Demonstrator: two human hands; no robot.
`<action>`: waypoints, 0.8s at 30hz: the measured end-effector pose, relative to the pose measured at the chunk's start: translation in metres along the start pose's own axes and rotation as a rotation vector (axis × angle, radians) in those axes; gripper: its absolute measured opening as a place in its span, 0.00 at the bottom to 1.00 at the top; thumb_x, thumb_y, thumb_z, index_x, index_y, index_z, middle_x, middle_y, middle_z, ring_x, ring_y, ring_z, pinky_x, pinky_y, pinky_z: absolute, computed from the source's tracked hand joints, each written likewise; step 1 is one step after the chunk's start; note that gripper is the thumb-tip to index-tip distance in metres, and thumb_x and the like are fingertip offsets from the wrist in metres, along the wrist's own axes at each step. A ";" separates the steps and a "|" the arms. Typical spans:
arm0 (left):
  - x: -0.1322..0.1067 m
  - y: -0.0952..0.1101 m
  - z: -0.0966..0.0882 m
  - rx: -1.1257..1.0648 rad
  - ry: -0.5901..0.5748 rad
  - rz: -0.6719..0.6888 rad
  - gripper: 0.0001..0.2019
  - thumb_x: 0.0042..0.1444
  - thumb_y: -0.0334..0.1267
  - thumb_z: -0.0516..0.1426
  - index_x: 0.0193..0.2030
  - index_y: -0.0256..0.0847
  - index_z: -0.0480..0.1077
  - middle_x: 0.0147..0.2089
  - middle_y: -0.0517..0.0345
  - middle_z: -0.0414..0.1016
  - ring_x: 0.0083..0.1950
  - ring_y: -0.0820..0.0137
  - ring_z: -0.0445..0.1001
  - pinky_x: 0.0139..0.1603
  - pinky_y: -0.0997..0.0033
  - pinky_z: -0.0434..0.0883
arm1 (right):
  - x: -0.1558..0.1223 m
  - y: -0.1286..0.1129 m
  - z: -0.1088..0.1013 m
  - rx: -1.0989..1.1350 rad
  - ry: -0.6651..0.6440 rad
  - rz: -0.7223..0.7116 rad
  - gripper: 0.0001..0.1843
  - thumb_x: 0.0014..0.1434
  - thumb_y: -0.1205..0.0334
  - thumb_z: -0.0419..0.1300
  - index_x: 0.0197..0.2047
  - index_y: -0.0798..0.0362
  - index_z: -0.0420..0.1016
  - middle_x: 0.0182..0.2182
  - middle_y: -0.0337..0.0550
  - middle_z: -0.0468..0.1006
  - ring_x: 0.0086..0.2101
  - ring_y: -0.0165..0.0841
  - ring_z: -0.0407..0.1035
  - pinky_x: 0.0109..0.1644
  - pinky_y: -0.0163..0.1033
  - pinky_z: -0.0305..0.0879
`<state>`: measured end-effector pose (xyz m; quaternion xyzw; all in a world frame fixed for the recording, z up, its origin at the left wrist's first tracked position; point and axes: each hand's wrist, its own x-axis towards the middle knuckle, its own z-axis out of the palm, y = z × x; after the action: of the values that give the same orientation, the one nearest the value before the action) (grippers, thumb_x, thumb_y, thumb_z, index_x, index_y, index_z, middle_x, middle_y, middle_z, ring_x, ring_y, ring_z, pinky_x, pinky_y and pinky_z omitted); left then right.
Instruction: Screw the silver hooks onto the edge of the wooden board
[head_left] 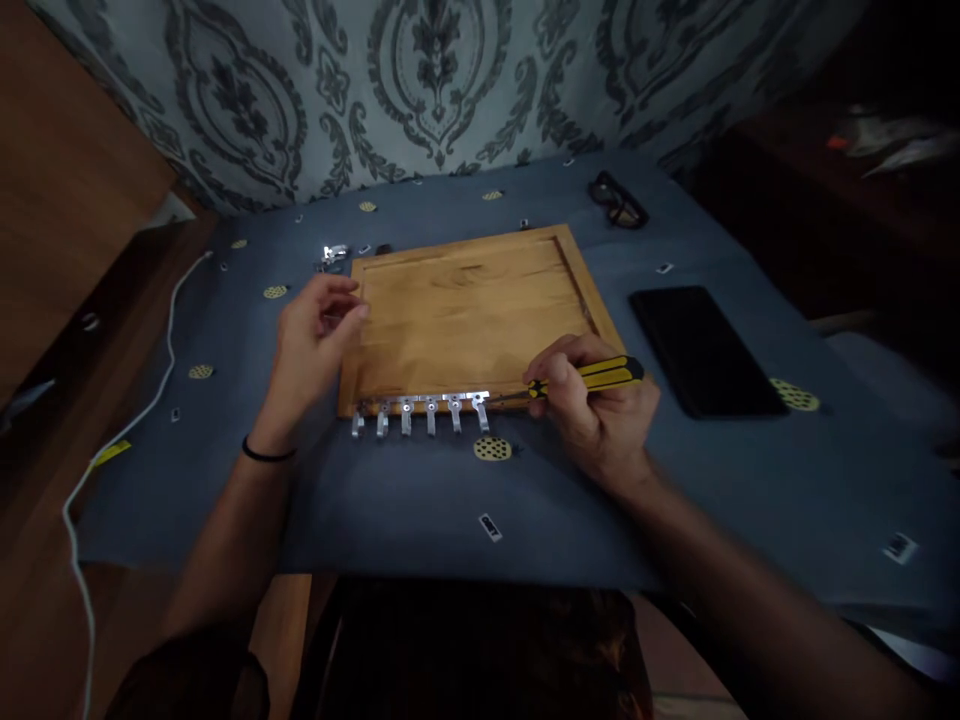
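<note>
A wooden board (469, 310) lies flat on the blue cloth in front of me. A metal hook rail (424, 407) with several hooks sits along its near edge. My right hand (596, 405) is closed around a yellow-and-black screwdriver (600, 375), whose tip points left at the rail's right end. My left hand (315, 335) hovers at the board's left edge with fingers curled in a pinch; what it holds, if anything, is too small to make out.
A black phone (705, 350) lies right of the board, glasses (616, 200) at the back right. Small metal parts (334, 255) sit by the board's far left corner. A white cable (161, 380) runs along the left. The patterned wall is behind.
</note>
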<state>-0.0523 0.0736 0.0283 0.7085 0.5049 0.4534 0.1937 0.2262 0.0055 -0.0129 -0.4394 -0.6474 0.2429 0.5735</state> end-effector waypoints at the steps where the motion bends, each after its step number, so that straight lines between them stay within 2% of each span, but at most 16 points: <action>1: 0.004 -0.008 -0.005 -0.043 0.037 -0.029 0.14 0.57 0.45 0.64 0.45 0.41 0.73 0.39 0.58 0.82 0.41 0.70 0.80 0.41 0.73 0.73 | 0.000 0.000 0.000 0.002 0.001 0.004 0.21 0.70 0.44 0.55 0.30 0.48 0.70 0.22 0.38 0.71 0.20 0.29 0.67 0.23 0.40 0.59; 6: 0.017 -0.035 -0.018 -0.271 0.225 -0.293 0.09 0.52 0.38 0.64 0.38 0.38 0.73 0.33 0.58 0.79 0.31 0.74 0.76 0.31 0.78 0.71 | 0.001 0.001 0.001 -0.013 -0.002 0.007 0.21 0.70 0.45 0.55 0.30 0.48 0.71 0.21 0.37 0.70 0.19 0.29 0.67 0.23 0.40 0.60; 14: 0.051 -0.067 -0.029 -0.282 0.362 -0.392 0.04 0.58 0.36 0.60 0.39 0.40 0.71 0.32 0.60 0.77 0.29 0.77 0.74 0.28 0.82 0.71 | 0.003 0.001 0.000 -0.073 -0.014 -0.029 0.21 0.70 0.45 0.54 0.29 0.47 0.71 0.18 0.36 0.70 0.18 0.31 0.66 0.24 0.40 0.61; 16: 0.058 -0.077 -0.030 -0.246 0.375 -0.407 0.04 0.62 0.36 0.59 0.41 0.39 0.71 0.34 0.59 0.77 0.31 0.76 0.75 0.30 0.79 0.72 | 0.005 -0.002 -0.001 -0.089 -0.019 -0.054 0.21 0.70 0.46 0.54 0.28 0.47 0.70 0.17 0.36 0.69 0.17 0.30 0.66 0.24 0.40 0.61; 19: 0.064 -0.093 -0.024 -0.166 0.372 -0.422 0.12 0.68 0.43 0.60 0.50 0.36 0.72 0.43 0.56 0.77 0.37 0.72 0.77 0.37 0.69 0.78 | 0.007 -0.005 -0.001 -0.111 -0.021 -0.097 0.21 0.70 0.48 0.55 0.27 0.48 0.71 0.16 0.35 0.69 0.17 0.30 0.66 0.23 0.38 0.60; 24: 0.060 -0.118 -0.004 0.016 0.339 -0.383 0.18 0.68 0.45 0.60 0.58 0.38 0.71 0.56 0.49 0.75 0.51 0.63 0.78 0.51 0.56 0.79 | 0.009 -0.007 -0.001 -0.140 -0.017 -0.133 0.22 0.70 0.49 0.53 0.26 0.49 0.70 0.16 0.34 0.70 0.16 0.29 0.66 0.22 0.37 0.60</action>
<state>-0.1148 0.1755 -0.0286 0.5152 0.6589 0.5167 0.1830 0.2258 0.0093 -0.0017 -0.4323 -0.6955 0.1619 0.5506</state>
